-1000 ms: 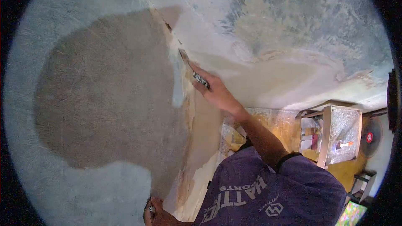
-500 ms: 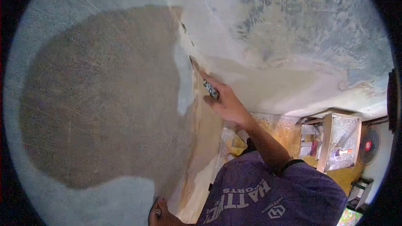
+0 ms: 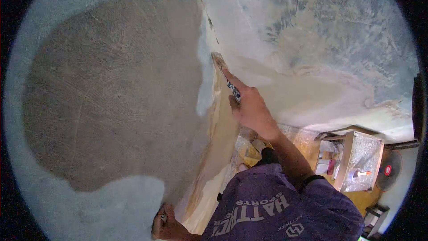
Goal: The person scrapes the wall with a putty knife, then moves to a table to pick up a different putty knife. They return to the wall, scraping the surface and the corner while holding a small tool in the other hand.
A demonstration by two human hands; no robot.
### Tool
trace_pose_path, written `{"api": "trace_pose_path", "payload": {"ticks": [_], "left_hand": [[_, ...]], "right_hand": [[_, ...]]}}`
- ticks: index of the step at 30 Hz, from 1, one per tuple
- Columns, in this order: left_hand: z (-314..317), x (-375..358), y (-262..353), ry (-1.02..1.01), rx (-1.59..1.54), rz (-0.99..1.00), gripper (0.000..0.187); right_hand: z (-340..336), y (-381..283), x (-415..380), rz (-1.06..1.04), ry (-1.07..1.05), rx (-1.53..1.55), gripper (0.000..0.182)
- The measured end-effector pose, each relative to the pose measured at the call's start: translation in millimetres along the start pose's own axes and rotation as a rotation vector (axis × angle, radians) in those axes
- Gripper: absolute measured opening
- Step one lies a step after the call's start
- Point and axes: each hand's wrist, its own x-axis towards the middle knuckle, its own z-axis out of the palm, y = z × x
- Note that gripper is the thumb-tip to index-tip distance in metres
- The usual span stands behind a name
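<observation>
My right hand is closed round the patterned handle of a putty knife, with the index finger stretched along it. The blade's flat end touches the seam where two wall surfaces meet, just below a dark, broken crack. Low at the left, my left hand is closed beside the wall, with a small shiny end of something showing between its fingers. The rest of that thing is hidden.
A large grey-brown damp-looking patch covers the left wall. At the lower right stand a wooden-framed table with a shiny top and a round fan. Yellowish floor shows behind my right arm.
The view has shifted a little. The putty knife has turned, so its blade now shows broad and flat against the seam. Both hands remain closed.
</observation>
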Motion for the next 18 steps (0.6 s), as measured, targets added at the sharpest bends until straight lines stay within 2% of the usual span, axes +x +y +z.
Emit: {"api": "trace_pose_path", "payload": {"ticks": [3, 6, 9, 10, 13, 15, 18], "left_hand": [[-2, 2, -1, -0.055, 0.088, 0.034, 0.021], [-8, 1, -9, -0.101, 0.178, 0.078, 0.019], [-13, 2, -8, -0.151, 0.293, 0.119, 0.018], [-14, 5, -8, -0.174, 0.335, 0.137, 0.018], [-8, 3, 4, -0.107, 0.304, 0.197, 0.014], [-2, 3, 2, -0.072, 0.248, 0.141, 0.014], [-3, 0, 4, -0.072, 0.214, 0.086, 0.014]], "right_hand": [[-4, -18, -7, 0.117, -0.053, -0.099, 0.085], [1, -20, -3, 0.12, -0.041, -0.115, 0.071], [3, -14, 13, 0.201, -0.019, -0.127, 0.074], [2, -15, 10, 0.146, -0.005, -0.144, 0.075], [3, -19, -1, 0.012, 0.042, -0.184, 0.076], [9, -17, -1, -0.026, 0.063, -0.211, 0.078], [3, -24, 9, 0.137, 0.006, -0.212, 0.078]]}}
